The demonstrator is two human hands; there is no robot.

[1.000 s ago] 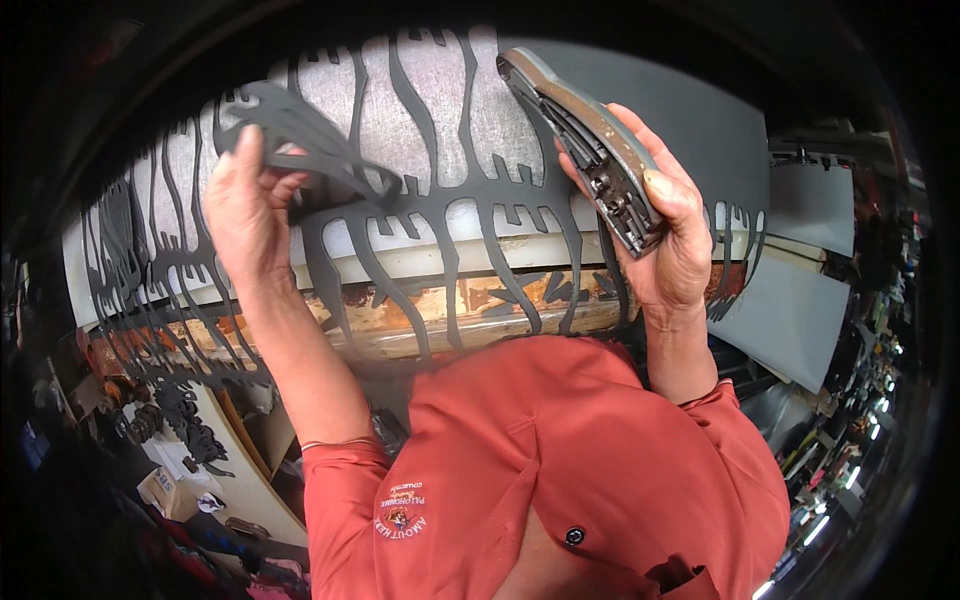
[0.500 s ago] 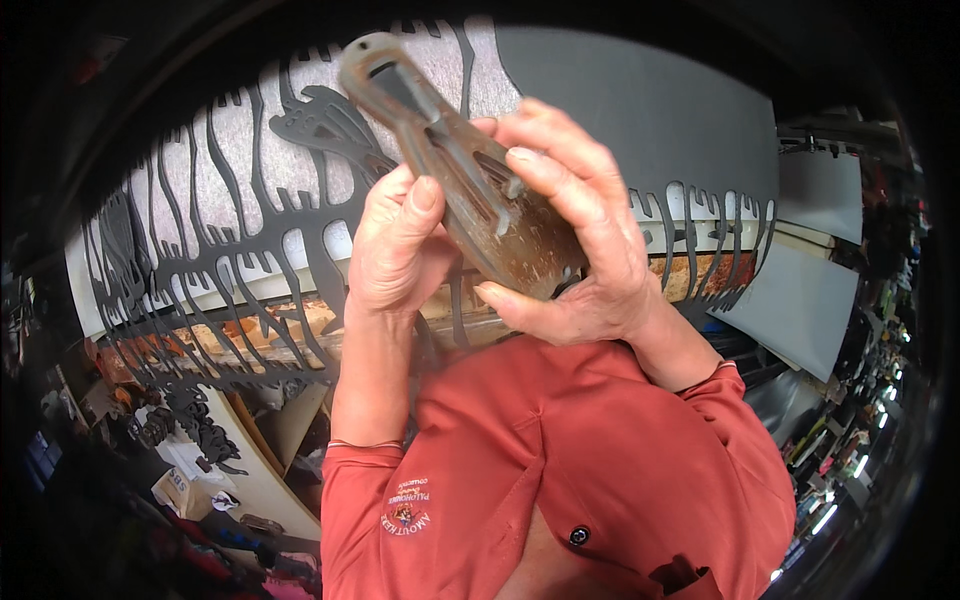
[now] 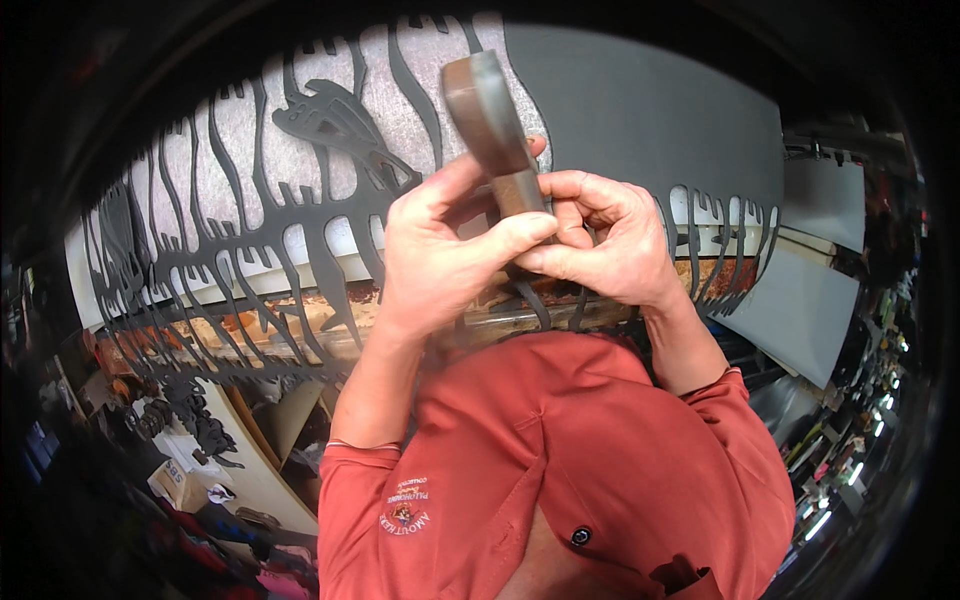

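Brown metal tool (image 3: 492, 125), held upright and edge-on, pinched at its near end between left hand (image 3: 440, 250) and right hand (image 3: 610, 245), raised above the cut-out steel sheet (image 3: 290, 230) for close handling.

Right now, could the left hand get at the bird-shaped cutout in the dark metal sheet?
Probably yes: the bird-shaped cutout lies bare up-left of the left hand, nothing between, though that hand grips the brown metal piece with the right hand.
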